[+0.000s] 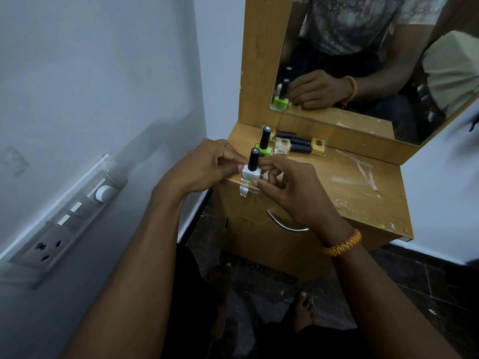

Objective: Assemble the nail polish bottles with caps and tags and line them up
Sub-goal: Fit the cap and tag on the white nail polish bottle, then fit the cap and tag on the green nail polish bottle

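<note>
Two hands' grip pinching upright white bottle (251, 173), left hand (204, 168), right hand (293, 187)

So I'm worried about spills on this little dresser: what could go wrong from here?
The white bottle stands right at the dresser top's front edge, pinched between the left hand and right hand; a slip could tip it to the floor. The upright green bottle stands close behind, so a knuckle might knock it. The yellow bottles lie on their sides and could roll.

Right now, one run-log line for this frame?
step: tagging white bottle | left hand: pinches bottle | right hand: pinches bottle | green bottle: upright behind | yellow bottles: lying, not lined up
</note>
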Demonstrator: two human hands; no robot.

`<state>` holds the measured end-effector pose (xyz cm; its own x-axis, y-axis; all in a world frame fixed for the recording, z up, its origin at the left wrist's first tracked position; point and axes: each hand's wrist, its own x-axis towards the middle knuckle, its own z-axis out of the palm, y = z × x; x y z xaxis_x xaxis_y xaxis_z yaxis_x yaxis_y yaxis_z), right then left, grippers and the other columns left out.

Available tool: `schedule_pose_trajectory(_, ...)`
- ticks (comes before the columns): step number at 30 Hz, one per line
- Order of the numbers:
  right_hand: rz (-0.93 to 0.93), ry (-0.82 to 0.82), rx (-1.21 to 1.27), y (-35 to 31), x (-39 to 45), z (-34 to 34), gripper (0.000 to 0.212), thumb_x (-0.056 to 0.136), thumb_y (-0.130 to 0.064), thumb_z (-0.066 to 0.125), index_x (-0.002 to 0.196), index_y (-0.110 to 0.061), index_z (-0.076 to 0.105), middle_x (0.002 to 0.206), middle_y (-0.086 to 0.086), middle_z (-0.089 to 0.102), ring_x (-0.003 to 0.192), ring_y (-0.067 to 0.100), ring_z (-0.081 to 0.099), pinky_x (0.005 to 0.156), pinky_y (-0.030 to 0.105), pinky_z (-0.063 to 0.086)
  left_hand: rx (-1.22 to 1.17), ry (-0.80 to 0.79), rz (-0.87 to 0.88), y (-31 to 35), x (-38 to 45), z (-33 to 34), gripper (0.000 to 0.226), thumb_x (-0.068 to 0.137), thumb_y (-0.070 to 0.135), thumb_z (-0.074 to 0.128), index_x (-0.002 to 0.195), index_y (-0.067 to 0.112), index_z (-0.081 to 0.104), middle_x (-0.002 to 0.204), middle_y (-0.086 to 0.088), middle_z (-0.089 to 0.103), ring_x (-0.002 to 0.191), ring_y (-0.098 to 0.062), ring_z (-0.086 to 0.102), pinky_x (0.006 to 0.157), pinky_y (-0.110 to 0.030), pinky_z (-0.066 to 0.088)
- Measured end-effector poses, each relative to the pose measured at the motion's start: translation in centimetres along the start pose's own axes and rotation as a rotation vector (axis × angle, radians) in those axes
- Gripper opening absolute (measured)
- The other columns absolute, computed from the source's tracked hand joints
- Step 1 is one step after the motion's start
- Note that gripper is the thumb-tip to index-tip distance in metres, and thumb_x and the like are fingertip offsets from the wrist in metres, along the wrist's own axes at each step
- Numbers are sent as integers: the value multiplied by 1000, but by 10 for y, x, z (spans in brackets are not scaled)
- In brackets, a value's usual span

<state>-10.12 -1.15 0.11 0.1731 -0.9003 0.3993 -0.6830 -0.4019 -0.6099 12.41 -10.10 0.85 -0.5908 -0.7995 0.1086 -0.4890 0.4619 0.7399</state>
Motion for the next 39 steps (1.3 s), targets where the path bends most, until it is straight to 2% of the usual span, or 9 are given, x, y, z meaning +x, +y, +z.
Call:
schedule_pose_trajectory(3, 7, 14, -1, 1, 0, 2, 33, 92, -23, 80, 124, -16, 73, 77, -28, 53, 76, -4, 59, 71, 8, 38, 7, -10, -1, -1, 0, -1, 28, 87, 61, 62, 111, 54, 73, 106, 22, 65, 112, -13, 56, 99, -68, 40)
schedule_pose_trajectory(9, -9, 16, 23, -1, 0, 6, 33, 94, -27, 79, 125, -20, 73, 78, -26, 56, 78, -1, 62, 76, 26, 53, -62, 19, -4, 0, -1, -2, 23, 95, 22, 70, 113, 34, 78, 103, 11, 68, 103, -10, 61, 95, -58, 48)
schedule_pose_trajectory(15, 5, 6, 37, 0, 0, 6, 35, 94, -30, 78, 128, -21, 72, 89, -24, 62, 86, 3, 65, 82, 41, 58, -101, 16, -4, 3, -2, -4, 23, 91, 25, 71, 111, 33, 78, 102, 9, 69, 101, -12, 62, 93, -54, 51)
schedule_pose_trajectory(22, 17, 11, 29, 0, 0, 7, 34, 93, -31, 79, 126, -23, 73, 87, -12, 69, 84, 5, 67, 79, 34, 57, -92, 22, -1, 1, -2, -3, 25, 92, 20, 72, 110, 34, 79, 101, 8, 69, 100, -13, 63, 90, -54, 52)
schedule_pose_trajectory(26, 14, 5, 16, -1, -1, 5, 40, 91, -31, 81, 128, -20, 72, 81, -25, 60, 82, -1, 63, 77, 20, 50, -86, 27, 2, -1, -3, -3, 25, 92, 21, 72, 108, 40, 78, 101, 11, 70, 100, -12, 63, 90, -54, 52)
schedule_pose_trajectory(30, 40, 5, 17, -2, -2, 2, 40, 90, -28, 82, 129, -21, 72, 75, -9, 62, 72, 5, 63, 75, 15, 44, -98, 29, 4, -1, -4, -3, 24, 92, 23, 73, 110, 37, 79, 102, 10, 70, 100, -12, 64, 90, -56, 52)
schedule_pose_trajectory(34, 45, -10, 40, -5, -1, -1, 39, 91, -26, 82, 128, -21, 72, 73, -8, 58, 65, 3, 59, 67, 7, 39, -106, 34, -5, 2, -5, -4, 22, 93, 27, 72, 109, 41, 79, 102, 13, 70, 101, -11, 64, 93, -56, 51)
schedule_pose_trajectory(36, 47, -41, 62, -4, -1, -6, 39, 92, -23, 81, 129, -21, 71, 78, -10, 62, 65, 3, 58, 63, 8, 39, -97, 32, -8, 3, -5, -5, 22, 93, 30, 70, 109, 43, 78, 102, 14, 70, 101, -11, 63, 93, -56, 51)
schedule_pose_trajectory(39, 57, -17, 120, -4, -2, -21, 36, 95, -14, 76, 131, -16, 70, 103, -11, 75, 76, 8, 64, 65, 11, 46, -103, 46, -12, 4, -5, -6, 19, 94, 35, 69, 108, 44, 78, 104, 15, 70, 103, -11, 63, 95, -56, 49)
